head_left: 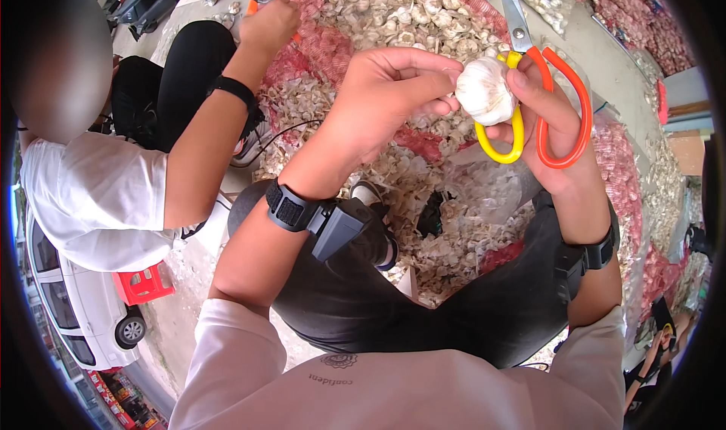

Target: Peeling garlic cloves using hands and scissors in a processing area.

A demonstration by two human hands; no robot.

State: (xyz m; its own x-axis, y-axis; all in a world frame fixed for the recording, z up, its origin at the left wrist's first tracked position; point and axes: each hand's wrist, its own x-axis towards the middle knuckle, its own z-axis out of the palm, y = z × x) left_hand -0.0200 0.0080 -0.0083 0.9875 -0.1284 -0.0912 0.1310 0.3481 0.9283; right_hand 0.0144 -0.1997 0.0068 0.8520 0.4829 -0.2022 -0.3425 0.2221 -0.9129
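Note:
A whole white garlic bulb is held up before me between my two hands. My right hand grips it with the thumb against its right side. The same hand also carries a pair of scissors, blades pointing up and away, one handle loop orange-red and the other yellow, the yellow loop partly behind the bulb. My left hand is closed in a pinch at the bulb's left side, fingertips touching its papery skin; exactly what is between them is partly hidden.
Loose garlic and papery scraps lie below and beyond my hands, with red mesh sacking around them. At left a co-worker's hand holds an orange-handled tool. A red plastic stool and a white van stand behind.

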